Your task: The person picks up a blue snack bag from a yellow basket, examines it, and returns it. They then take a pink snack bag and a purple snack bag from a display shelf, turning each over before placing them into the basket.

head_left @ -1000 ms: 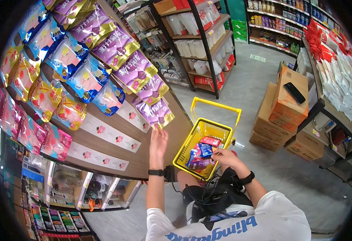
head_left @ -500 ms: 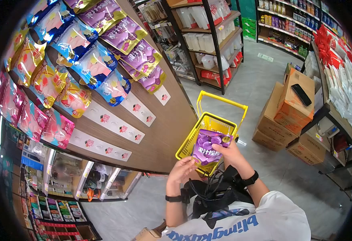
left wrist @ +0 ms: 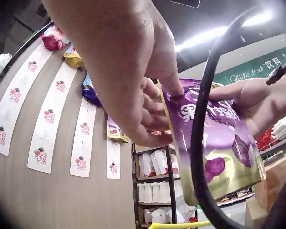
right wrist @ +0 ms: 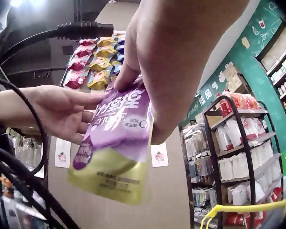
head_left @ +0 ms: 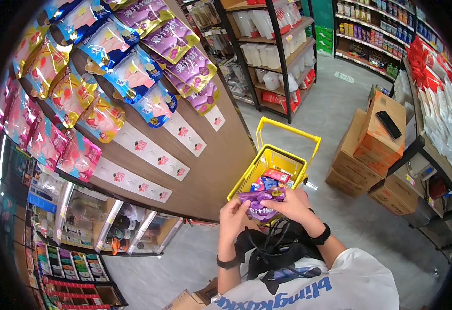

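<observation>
A shiny purple candy pouch (head_left: 261, 203) with a yellow-green bottom is held between both hands, close over the near end of the yellow shopping basket (head_left: 240, 190). My left hand (head_left: 232, 217) pinches one side edge, thumb on the printed front and fingers behind. On the opposite side, my right hand (head_left: 297, 206) grips it with the thumb across the front. In the right wrist view the pouch (right wrist: 112, 143) shows its printed front and lower end. Behind it in the basket lie a red packet (head_left: 277, 175) and several small blue and purple packets, partly hidden.
Hanging pouches in purple (head_left: 192, 67), blue, yellow and pink fill the wooden display at left, above bare white hanging strips (head_left: 184, 135). Cardboard boxes (head_left: 362, 155) with a phone (head_left: 388, 125) on top stand at right. A black-framed shelf (head_left: 275, 62) stands ahead.
My left hand has brought the purple pouch from the display down to the basket, where my right hand now grips it too. Since half a second ago the pouch has tilted and come nearer my body.
</observation>
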The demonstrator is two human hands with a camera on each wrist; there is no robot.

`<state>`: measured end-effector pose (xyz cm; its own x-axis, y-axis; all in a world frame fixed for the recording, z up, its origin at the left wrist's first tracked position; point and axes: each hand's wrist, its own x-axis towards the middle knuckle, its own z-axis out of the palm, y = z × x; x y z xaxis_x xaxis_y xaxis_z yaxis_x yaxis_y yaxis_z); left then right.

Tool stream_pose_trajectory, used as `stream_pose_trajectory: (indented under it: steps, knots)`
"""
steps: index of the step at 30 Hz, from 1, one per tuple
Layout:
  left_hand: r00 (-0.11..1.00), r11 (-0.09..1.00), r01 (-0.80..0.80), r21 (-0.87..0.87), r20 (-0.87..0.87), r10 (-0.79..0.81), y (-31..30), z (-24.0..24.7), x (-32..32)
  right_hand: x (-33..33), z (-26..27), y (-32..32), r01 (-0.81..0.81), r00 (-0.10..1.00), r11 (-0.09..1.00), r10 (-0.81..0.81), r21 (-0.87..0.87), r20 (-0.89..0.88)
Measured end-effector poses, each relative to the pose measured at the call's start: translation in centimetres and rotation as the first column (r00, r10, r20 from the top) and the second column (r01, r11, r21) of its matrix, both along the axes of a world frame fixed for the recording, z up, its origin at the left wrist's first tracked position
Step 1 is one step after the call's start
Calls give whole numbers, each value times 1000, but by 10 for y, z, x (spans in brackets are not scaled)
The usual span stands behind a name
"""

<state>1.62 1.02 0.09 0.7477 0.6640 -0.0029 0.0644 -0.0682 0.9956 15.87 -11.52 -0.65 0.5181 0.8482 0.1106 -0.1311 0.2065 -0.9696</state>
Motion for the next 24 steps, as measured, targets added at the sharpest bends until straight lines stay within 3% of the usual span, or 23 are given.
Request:
stream_pose_trajectory:
  steps: [3, 6, 9, 12, 15, 18, 21, 24]
  knots:
    - [998, 995, 14, -97, 64, -8, -3, -4, -2, -1, 5, -6, -36, 999, 996, 35, -79, -16]
    - [999, 1000, 7, -22, 32, -7, -5, -2, -4, -3, 44, -14, 4, 997, 964, 17, -264, 76]
    - [995, 995, 0, -103, 103, 11, -9, 2, -2, 1, -1, -3, -69, 986, 996, 77, -59, 145]
    - [992, 991, -28, -134, 115, 43, -8, -5, -4, 3, -12, -2, -114, 982, 987, 130, -117, 135]
    - [982, 991, -80, -105, 162, 96, -9, -5, -5, 2, -2, -5, -222, 973, 952, 231, -209, 18]
    - [971, 988, -111, -107, 200, 131, -8, 3, -11, 7, -28, 0, -230, 928, 940, 290, -252, 234]
    - [971, 987, -127, -95, 189, 143, -12, 11, -14, 8, -40, 1, -277, 869, 926, 355, -255, 344]
    - [973, 991, -96, -94, 201, 114, -12, 10, -16, 5, -27, 0, -274, 911, 938, 323, -210, 254]
